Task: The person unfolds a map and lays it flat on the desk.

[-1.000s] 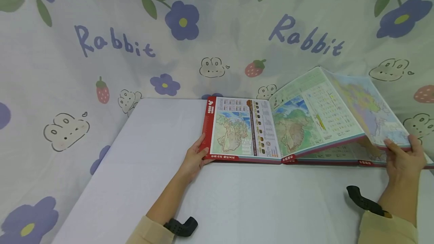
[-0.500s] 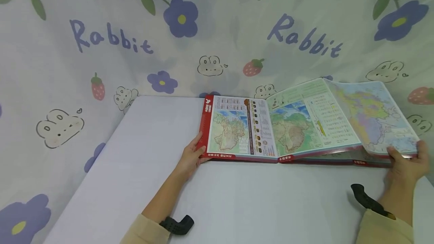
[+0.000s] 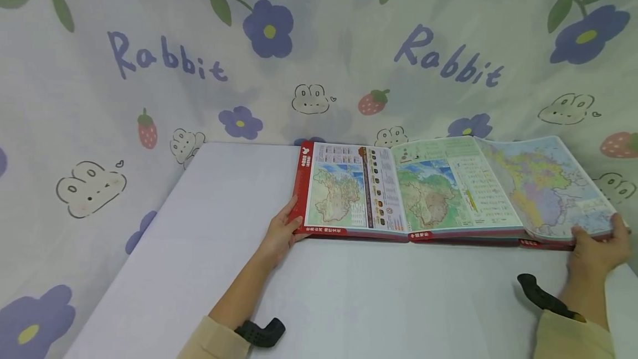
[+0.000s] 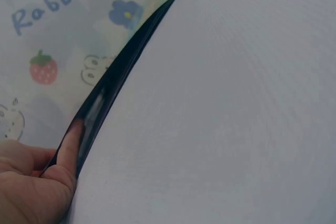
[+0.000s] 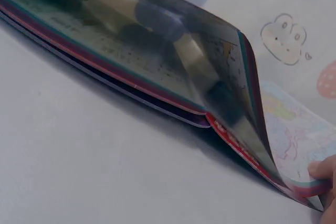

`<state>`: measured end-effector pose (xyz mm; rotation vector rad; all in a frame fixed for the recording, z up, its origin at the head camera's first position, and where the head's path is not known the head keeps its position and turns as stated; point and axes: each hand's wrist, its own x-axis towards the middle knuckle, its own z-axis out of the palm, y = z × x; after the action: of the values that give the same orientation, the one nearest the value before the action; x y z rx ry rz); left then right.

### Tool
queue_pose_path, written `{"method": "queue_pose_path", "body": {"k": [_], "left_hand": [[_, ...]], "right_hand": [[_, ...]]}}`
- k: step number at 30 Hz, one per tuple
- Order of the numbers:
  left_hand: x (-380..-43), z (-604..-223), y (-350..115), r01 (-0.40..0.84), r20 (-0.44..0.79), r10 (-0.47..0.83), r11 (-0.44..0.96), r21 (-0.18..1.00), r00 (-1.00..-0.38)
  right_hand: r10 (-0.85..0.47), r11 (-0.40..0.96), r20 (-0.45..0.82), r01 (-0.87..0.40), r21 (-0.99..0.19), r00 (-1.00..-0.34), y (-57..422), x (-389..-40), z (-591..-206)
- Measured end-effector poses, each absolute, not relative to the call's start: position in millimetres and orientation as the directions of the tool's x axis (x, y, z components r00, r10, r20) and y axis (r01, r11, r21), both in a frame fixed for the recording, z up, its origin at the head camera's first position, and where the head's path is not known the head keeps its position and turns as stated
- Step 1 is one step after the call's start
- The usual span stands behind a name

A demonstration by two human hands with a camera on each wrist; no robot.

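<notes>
A red-edged folding map (image 3: 339, 190) lies spread along the back of the table. Its middle panel (image 3: 433, 195) shows green terrain, and a right panel (image 3: 545, 187) carries a multicoloured map. My left hand (image 3: 276, 237) pinches the red left edge, thumb on top and fingers beneath. At the lower right corner, my right hand (image 3: 600, 251) grips the right panel between thumb and fingers. In the right wrist view, the glossy panels (image 5: 126, 51) form a low, slightly raised fold over the layers below. The left wrist view has my left hand (image 4: 39, 182) at the map's dark underside.
A white table (image 3: 389, 298) extends in front of the map and to its left. Behind it hangs a white cloth (image 3: 329, 26) printed with flowers, strawberries and rabbits. Black curved devices (image 3: 261, 332) sit at both wrists, by the beige sleeves.
My right hand has moved slightly right and down. The tented fold between the middle and right panels has dropped and flattened. My left hand stays at the left edge.
</notes>
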<state>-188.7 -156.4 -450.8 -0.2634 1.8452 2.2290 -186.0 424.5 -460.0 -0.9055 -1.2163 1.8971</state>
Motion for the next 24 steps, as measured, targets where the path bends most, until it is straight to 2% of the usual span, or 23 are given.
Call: {"method": "queue_pose_path", "body": {"k": [7, 12, 17, 21, 24], "left_hand": [[-189, -451, -157, -0.29, -0.282, 0.071, -0.171, 0.942, -0.957], [-188, -450, -156, -0.305, -0.301, 0.051, -0.162, 0.938, -0.952], [-188, -452, -156, -0.306, -0.304, 0.038, -0.155, 0.939, -0.952], [-188, -451, -156, -0.297, -0.293, 0.044, -0.165, 0.941, -0.955], [-188, -450, -156, -0.299, -0.298, 0.034, -0.181, 0.937, -0.954]], "right_hand": [[0.839, -0.304, -0.243, -0.049, -0.951, -0.487, 428, -188, -457], [0.847, -0.206, -0.225, 0.094, -0.974, -0.482, 431, -189, -456], [0.846, -0.14, -0.206, 0.168, -0.976, -0.491, 429, -191, -455], [0.843, -0.16, -0.253, 0.227, -0.961, -0.475, 434, -191, -456], [0.846, -0.227, -0.291, 0.193, -0.955, -0.448, 438, -193, -459]]}}
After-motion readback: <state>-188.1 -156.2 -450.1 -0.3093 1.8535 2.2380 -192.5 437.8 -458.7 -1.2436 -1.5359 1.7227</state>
